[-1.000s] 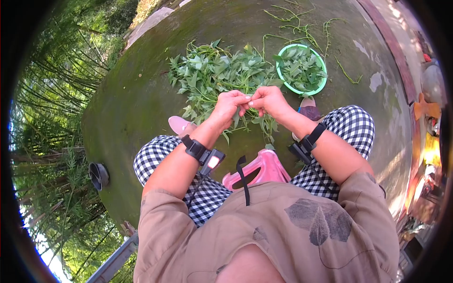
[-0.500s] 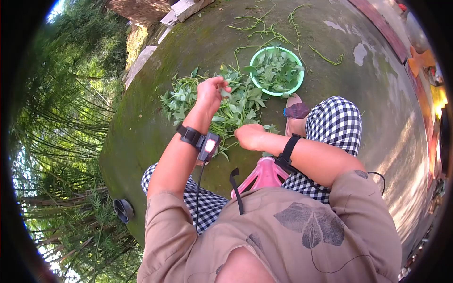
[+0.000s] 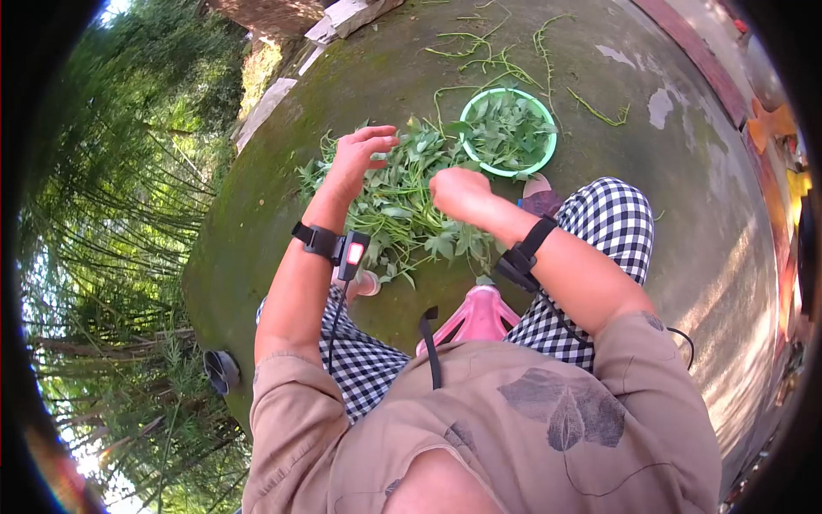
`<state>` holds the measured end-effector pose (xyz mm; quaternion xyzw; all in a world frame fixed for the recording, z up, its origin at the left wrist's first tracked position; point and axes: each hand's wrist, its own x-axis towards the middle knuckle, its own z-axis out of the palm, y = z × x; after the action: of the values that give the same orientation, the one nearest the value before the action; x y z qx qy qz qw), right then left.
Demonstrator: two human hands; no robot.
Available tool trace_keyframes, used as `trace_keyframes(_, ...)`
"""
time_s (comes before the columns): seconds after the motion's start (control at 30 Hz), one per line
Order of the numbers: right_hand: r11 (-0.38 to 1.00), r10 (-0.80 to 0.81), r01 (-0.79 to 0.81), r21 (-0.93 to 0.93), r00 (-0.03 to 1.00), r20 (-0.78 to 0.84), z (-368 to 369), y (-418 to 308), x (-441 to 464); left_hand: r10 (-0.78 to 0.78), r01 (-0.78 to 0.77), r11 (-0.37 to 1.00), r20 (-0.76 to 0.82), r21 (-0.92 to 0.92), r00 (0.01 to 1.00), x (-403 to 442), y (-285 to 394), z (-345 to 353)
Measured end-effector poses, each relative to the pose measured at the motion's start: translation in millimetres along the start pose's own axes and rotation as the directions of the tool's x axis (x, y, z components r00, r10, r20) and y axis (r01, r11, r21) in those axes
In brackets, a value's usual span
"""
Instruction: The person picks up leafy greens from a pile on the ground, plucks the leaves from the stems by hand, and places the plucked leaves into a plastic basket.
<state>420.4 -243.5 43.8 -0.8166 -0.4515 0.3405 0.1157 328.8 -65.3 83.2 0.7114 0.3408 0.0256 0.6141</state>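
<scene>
My left hand [image 3: 358, 158] hovers over the upper left of a heap of leafy green stems [image 3: 398, 210], its fingers stretched out and apart. I see nothing held in it. Above the right side of the heap, my right hand [image 3: 462, 193] is closed, knuckles up. Its fingertips and whatever they may grip are hidden under the hand. Just beyond the right hand stands a round light-green basin [image 3: 552, 147], with picked green leaves [image 3: 507, 128] in it.
Long bare stems [image 3: 492, 56] lie scattered on the mossy concrete ground [image 3: 257, 257] past the basin. A pink plastic stool [image 3: 475, 317] is under me, between my checkered trouser legs. A dark pot [image 3: 221, 372] sits at the left edge near bushes.
My right hand has moved up and away from the near edge of the heap toward the basin. My left hand has shifted left, and its fingers have spread.
</scene>
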Motion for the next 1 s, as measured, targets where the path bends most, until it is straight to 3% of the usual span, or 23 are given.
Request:
trace_keyframes(0.07,0.969,-0.155,0.175,0.176,0.980,-0.124,-10.9,10.4,7.1,-0.038,0.037,0.999,-0.065,-0.015,0.997,-31.2,-20.5,-28.6)
trace_keyframes(0.13,0.869,-0.097,0.108,0.483,0.994,-0.049,-32.9,4.3,-0.2,-0.068,0.062,0.997,-0.123,-0.056,0.990,-57.4,-36.1,-48.9)
trace_keyframes(0.2,0.636,-0.114,0.141,0.758,0.990,-0.088,-32.5,3.8,2.8,-0.068,0.040,0.988,-0.195,-0.147,0.978,-71.9,-53.9,-61.8)
trace_keyframes(0.27,0.540,-0.134,0.139,0.830,0.988,-0.079,-43.6,-9.5,-11.4,-0.069,0.002,0.964,-0.245,-0.264,0.967,-84.4,-65.4,-68.8)
trace_keyframes(0.4,0.436,-0.113,0.136,0.890,0.989,-0.096,-50.3,-23.2,-13.0,0.032,-0.128,0.965,-0.379,-0.230,0.925,-85.4,-52.0,-62.1)
trace_keyframes(0.5,0.333,-0.098,0.107,0.937,0.992,-0.078,-53.5,-25.0,-8.8,0.120,-0.183,0.975,-0.389,-0.129,0.913,-74.4,-66.9,-66.0)
trace_keyframes(0.53,0.366,-0.096,0.115,0.924,0.992,-0.085,-53.7,-24.9,-6.5,0.146,-0.196,0.977,-0.392,-0.089,0.908,-72.8,-71.8,-67.1)
trace_keyframes(0.63,0.457,-0.086,0.126,0.881,0.992,-0.097,-50.9,-30.0,-1.3,0.330,-0.283,0.944,-0.485,0.170,0.810,-70.5,-74.1,-60.6)
trace_keyframes(0.77,0.494,-0.091,0.063,0.867,0.996,-0.020,-38.6,-46.5,2.3,0.744,-0.499,0.652,-0.355,0.571,0.566,-77.3,-63.7,-47.3)
trace_keyframes(0.87,0.490,-0.060,0.025,0.871,0.998,0.006,-29.1,-58.4,8.8,0.749,-0.425,0.622,-0.342,0.658,0.567,-75.9,-63.6,-34.2)
trace_keyframes(1.0,0.470,-0.047,0.029,0.882,0.999,-0.008,-20.3,-63.0,16.2,0.635,-0.329,0.741,-0.451,0.585,0.627,-62.4,-75.8,-21.3)
